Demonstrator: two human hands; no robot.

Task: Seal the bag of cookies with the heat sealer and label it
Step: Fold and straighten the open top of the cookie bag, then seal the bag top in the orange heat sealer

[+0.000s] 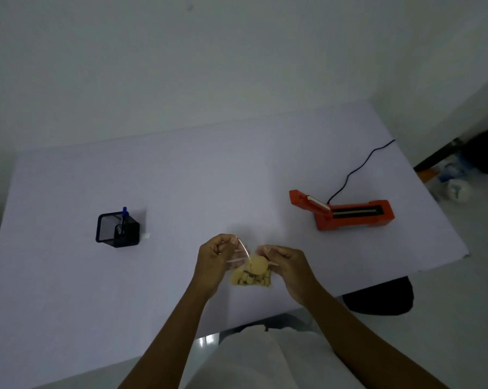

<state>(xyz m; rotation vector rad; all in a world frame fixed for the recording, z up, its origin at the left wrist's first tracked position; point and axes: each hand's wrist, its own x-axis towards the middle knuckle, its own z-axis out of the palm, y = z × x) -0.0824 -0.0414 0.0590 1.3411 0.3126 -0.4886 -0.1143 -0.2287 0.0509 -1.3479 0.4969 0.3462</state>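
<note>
desk (181,178) left corner cut by frame edge. pen (124,216) mostly hidden inside holder (117,230). cord (358,169) end drops behind desk edge.

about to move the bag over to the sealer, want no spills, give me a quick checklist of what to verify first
1. Both hands on the bag: ok, left hand and right hand pinch the cookie bag at its top.
2. Cookies settled low: ok.
3. Bag mouth flat and closed: cannot tell.
4. Heat sealer arm raised: ok.
5. Sealer powered: cannot tell; its cord runs off the table.
6. Pen in the holder: ok.
</note>
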